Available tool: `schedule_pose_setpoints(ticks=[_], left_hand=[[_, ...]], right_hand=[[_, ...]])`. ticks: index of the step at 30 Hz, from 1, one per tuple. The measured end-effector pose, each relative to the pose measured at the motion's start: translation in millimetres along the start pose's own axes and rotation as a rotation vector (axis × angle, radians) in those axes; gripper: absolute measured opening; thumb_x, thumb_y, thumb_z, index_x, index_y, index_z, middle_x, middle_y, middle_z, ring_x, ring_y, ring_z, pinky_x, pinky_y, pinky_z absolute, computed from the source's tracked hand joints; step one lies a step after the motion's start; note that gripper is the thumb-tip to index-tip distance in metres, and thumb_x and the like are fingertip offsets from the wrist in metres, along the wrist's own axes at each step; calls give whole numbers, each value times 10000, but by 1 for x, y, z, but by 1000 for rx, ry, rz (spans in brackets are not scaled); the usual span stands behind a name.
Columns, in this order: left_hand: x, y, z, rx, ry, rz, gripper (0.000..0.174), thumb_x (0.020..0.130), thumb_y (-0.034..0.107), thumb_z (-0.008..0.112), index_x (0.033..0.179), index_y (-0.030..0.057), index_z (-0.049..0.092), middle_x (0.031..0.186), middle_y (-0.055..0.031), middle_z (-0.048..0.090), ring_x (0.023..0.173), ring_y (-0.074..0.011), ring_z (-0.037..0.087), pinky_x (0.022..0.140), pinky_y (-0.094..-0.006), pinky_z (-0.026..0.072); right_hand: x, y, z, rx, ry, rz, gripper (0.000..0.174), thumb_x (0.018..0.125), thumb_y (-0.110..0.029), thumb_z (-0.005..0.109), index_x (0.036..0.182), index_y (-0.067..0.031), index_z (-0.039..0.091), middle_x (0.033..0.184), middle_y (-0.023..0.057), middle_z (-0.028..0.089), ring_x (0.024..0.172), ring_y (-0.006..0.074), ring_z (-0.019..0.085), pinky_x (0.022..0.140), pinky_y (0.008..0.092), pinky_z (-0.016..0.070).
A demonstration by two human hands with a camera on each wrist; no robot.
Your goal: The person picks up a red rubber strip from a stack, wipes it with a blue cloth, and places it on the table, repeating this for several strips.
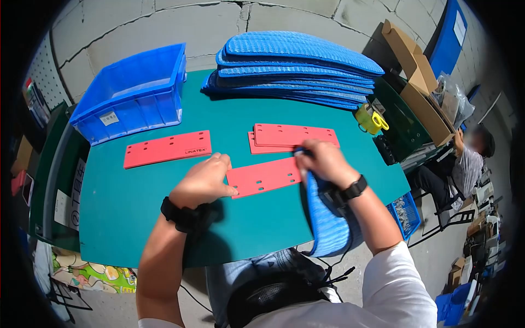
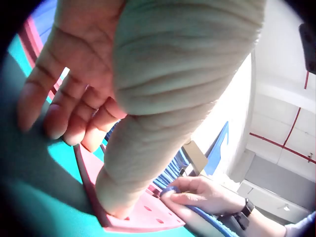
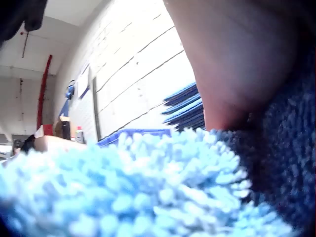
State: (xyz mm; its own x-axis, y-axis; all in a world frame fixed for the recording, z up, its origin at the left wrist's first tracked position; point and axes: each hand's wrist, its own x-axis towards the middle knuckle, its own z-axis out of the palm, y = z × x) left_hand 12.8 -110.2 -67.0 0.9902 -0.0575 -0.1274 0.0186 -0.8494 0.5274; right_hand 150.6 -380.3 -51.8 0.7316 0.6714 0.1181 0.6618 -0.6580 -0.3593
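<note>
My left hand (image 1: 202,181) is at the left end of a red perforated strip (image 1: 268,177) on the green table. Its thumb presses on the strip near a hole, and the other fingers are loosely extended off the edge, as the left wrist view shows. At the strip's right end my right hand (image 1: 327,163) pinches one end of a blue mop pad (image 1: 329,232). The rest of the pad hangs down over the table's front edge under the forearm. Its looped pile (image 3: 163,185) fills the lower right wrist view and hides the right fingertips there.
Another red strip marked LINATEX (image 1: 167,151) lies left; two overlapping red strips (image 1: 295,135) lie behind the middle one. At the back are a blue bin (image 1: 147,112) and stacked blue mop pads (image 1: 295,71). Yellow-handled scissors (image 1: 374,120) sit right; a person (image 1: 456,169) sits beyond.
</note>
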Motion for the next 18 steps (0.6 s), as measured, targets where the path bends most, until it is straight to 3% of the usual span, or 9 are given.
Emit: schedule_pose_setpoints(ticks=[5,7,8,10,12,15,16,18], left_hand=[[-1,-1,1,25,130,106,529,685,290,847,979,3,513,922,-154,569,885,-302,573,776,-394,463],[1,2,-2,-88,114,108,479,675,175,853,949,24,490,808,-96,521,761,-232,531,691,-358,448],[1,7,-5,-67,115,110,479,675,175,853,949,24,490,808,-96,521,761,-232,531,691,-358,448],[0,20,-11,-257,113,41,407,688,47,816,909,37,474,750,-63,483,703,-189,490,642,-331,428],[-7,33,-19,-230,168,122,357,712,18,784,889,34,475,751,-64,485,707,-188,493,648,-330,428],[-20,47,-28,-202,255,261,255,740,-53,701,831,28,477,770,-77,497,722,-216,503,667,-331,429],[-25,51,-31,-98,296,292,231,733,-60,669,830,21,476,778,-101,508,744,-267,519,674,-362,433],[-32,51,-31,28,315,300,180,714,-74,605,810,19,484,800,-140,521,802,-359,529,706,-424,439]], right_hand=[[-29,70,-21,-61,193,170,255,870,-247,649,1029,-52,692,874,206,699,862,373,680,753,438,530],[-36,94,-18,181,172,229,279,868,-238,659,1048,-25,680,873,184,703,830,321,690,748,393,526],[-39,103,-12,364,195,198,285,878,-225,668,1044,7,664,863,132,698,790,222,667,737,343,512],[-40,107,-12,451,192,202,283,886,-219,666,1041,17,658,862,111,692,786,186,648,733,326,509],[-42,108,-9,540,178,209,260,905,-203,659,1026,27,649,852,76,674,777,128,611,720,297,499],[-41,110,-8,541,169,201,261,900,-204,665,1024,26,647,849,77,674,777,131,612,716,298,498],[-41,111,-9,556,140,205,223,920,-180,652,1034,11,649,865,30,663,796,100,592,736,271,485],[-42,108,-10,556,137,215,213,918,-171,654,1031,9,650,863,26,665,790,93,590,732,268,486]])
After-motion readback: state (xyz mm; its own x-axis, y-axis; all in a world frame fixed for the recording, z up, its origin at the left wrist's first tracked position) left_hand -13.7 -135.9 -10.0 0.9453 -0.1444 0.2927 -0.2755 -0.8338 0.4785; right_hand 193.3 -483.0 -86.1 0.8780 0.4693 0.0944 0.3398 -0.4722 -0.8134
